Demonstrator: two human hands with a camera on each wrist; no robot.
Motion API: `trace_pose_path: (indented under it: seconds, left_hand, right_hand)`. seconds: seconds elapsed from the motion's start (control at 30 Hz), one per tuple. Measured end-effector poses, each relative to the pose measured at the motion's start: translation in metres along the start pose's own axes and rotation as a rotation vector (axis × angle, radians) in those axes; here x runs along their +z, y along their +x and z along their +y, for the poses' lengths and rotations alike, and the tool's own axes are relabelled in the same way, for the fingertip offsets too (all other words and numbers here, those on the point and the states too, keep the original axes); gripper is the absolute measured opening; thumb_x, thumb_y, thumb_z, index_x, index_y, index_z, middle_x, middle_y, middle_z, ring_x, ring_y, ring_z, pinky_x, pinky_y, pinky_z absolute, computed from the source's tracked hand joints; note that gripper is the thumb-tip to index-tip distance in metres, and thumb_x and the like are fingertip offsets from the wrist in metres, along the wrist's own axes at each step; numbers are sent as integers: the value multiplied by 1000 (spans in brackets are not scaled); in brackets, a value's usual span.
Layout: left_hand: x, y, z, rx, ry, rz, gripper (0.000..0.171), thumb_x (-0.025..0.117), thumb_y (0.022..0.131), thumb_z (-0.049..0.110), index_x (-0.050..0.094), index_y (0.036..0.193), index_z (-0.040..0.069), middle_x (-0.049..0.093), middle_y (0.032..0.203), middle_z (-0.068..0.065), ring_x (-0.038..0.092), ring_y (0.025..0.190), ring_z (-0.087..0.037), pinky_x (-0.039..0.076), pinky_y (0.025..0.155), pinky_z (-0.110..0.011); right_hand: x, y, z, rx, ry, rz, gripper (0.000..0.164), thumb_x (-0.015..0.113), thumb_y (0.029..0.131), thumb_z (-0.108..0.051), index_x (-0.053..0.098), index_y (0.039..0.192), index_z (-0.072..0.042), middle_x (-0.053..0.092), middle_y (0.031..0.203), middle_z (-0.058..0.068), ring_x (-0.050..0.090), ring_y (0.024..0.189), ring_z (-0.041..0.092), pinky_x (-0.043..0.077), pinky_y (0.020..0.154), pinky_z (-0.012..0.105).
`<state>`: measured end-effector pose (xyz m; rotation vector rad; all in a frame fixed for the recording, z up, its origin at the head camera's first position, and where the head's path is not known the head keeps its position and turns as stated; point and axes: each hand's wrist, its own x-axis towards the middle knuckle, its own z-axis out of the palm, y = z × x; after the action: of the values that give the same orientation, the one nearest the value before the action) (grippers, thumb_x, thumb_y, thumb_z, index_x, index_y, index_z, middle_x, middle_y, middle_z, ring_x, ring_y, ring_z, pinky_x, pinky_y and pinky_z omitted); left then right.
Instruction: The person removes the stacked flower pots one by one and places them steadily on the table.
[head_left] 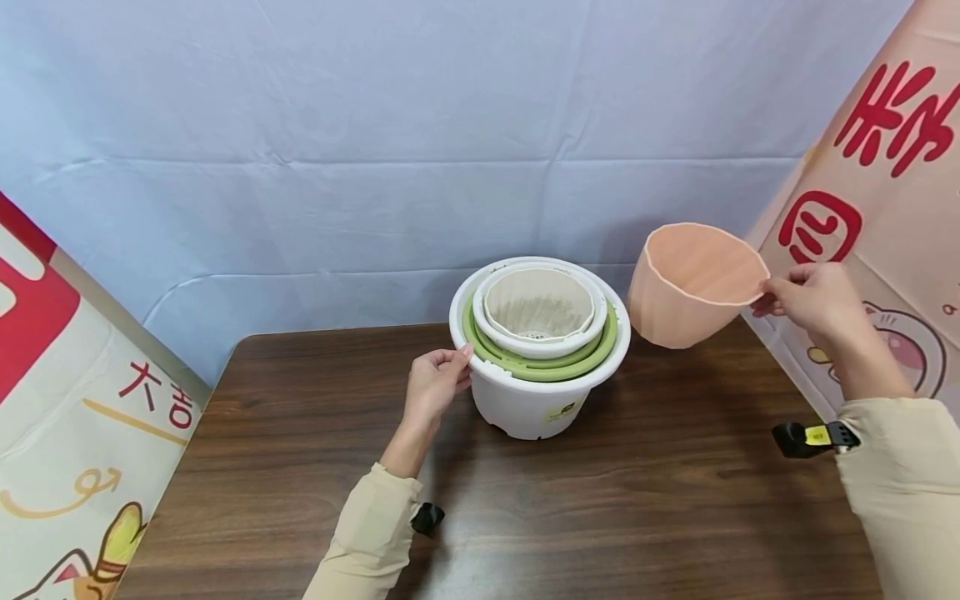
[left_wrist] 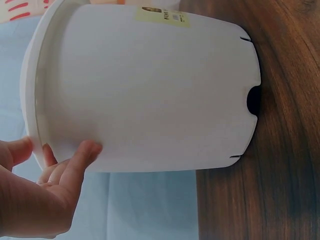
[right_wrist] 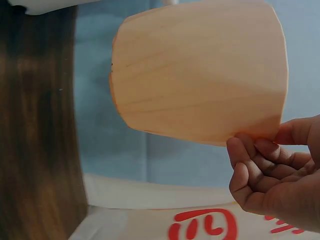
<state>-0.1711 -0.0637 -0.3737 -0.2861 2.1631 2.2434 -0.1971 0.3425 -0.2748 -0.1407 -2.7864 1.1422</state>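
Observation:
A large white flowerpot [head_left: 525, 407] stands upright on the table, with a green pot [head_left: 551, 371] nested in it. Inside the green one sit a smaller white pot [head_left: 598, 321] and a cream fluted pot [head_left: 536, 304], whose inner wall is stained. My left hand [head_left: 437, 383] pinches the large pot's rim at its left side, thumb on top and fingers beneath. To the right, my right hand [head_left: 813, 304] pinches the rim of a peach fluted pot [head_left: 675, 304] and holds it raised and slightly tilted. In the right wrist view, the peach pot [right_wrist: 200, 75] hangs above the table's level.
The brown wooden table [head_left: 300, 467] ends at a pale blue cloth backdrop [head_left: 337, 167] behind the pots. Printed panels flank it, a white one [head_left: 75, 433] on the left and a pink one [head_left: 885, 217] on the right. A yellow label [head_left: 564, 412] is on the large pot.

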Motion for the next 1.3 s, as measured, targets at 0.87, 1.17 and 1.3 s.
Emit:
trace_pose_path:
  seconds: [0.87,1.17,1.3]
  left_hand:
    - [0,0,-1,4,-4,1,28,60,89,17,60,94,-11,65,94,-23,64,87,-21,53,78,-38]
    - [-1,-1,-1,8,-11,-10,30,61,89,19,61,96,-10,65,94,-23,64,89,-23,53,78,-38]
    - [-1,-1,0,8,-10,-12,30,61,89,19,61,95,-10,65,95,-23,64,90,-24,53,78,-38]
  right_hand:
    - [77,-8,64,-15,-7,-25,29,45,91,-3,59,78,19,63,59,9,52,49,1,42,46,18]
    - [97,-9,68,32,-25,-6,27,48,88,-5,61,78,16,61,52,-3,55,49,2,42,48,16]
    - [102,-7,66,34,-7,-13,27,47,89,-5,61,79,16,64,55,3,55,47,-1,42,48,14]
